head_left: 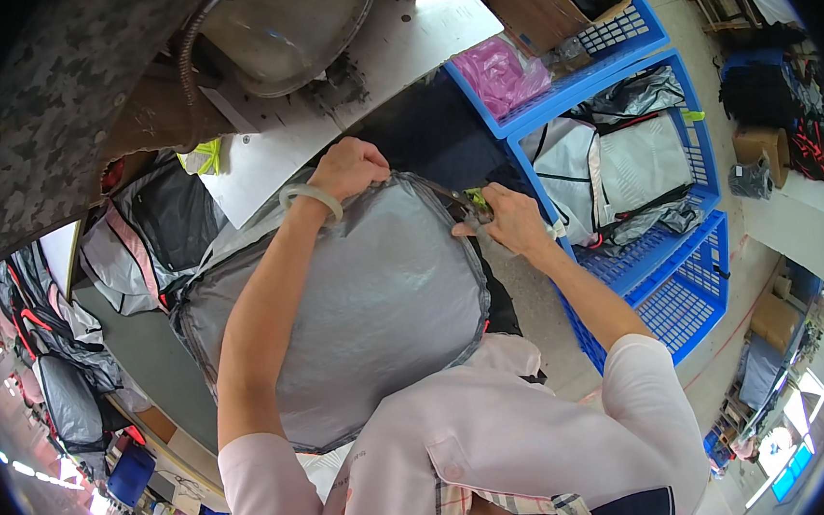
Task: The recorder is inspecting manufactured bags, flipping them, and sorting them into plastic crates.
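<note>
A large silver-grey bag piece (367,300) with dark bound edges lies across my lap and against the table's edge. My left hand (352,168) is closed on its dark upper edge, with the fingers bent over the seam. At the piece's upper right corner, my right hand (515,218) grips metal scissors (470,216) with a yellow-green patch near the handle. Their blades point toward the seam, and whether they touch it I cannot tell. Part of the scissors is hidden by my fingers.
A white worktable (387,66) with a machine part stands ahead. Blue plastic crates (510,143) to the right hold silver bags, a pink plastic bag (502,76) and a cardboard box (547,5). More grey bag pieces (167,219) are heaped on the left.
</note>
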Available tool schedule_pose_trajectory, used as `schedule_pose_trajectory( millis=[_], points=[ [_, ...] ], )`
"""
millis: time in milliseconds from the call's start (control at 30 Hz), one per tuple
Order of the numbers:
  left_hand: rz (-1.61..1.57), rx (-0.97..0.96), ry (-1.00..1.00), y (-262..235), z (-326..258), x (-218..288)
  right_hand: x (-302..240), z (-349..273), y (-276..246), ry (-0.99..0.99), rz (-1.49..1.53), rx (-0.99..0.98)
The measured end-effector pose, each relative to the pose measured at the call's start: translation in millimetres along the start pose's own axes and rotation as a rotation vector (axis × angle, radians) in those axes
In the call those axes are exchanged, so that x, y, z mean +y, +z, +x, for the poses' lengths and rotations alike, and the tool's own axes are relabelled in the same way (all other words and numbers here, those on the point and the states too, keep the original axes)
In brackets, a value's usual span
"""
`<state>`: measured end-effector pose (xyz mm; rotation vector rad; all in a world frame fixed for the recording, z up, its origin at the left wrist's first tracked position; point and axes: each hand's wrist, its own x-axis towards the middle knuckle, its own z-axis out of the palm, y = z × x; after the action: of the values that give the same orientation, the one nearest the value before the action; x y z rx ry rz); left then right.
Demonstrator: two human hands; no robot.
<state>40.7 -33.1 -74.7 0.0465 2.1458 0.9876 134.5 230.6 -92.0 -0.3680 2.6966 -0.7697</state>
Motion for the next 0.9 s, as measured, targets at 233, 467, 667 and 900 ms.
schedule_pose_trajectory(
  millis=[233, 467, 667, 900],
  points=[
    [-0.001, 0.029, -0.007, 0, -1, 0, -2, 12, -8, -0.048, -0.022, -0.015],
    [-0.017, 0.007, 0.006, -2, -1, -1, -6, 13, -8, -0.051, -0.044, 0.033],
    [-0.031, 0.003, 0.006, -2, -1, -1, -5, 14, -6, -0.091, -0.036, 0.023],
    [-0.028, 0.006, -0.013, -5, -2, 0, 8, 15, 9, -0.065, -0.056, 0.053]
  ],
)
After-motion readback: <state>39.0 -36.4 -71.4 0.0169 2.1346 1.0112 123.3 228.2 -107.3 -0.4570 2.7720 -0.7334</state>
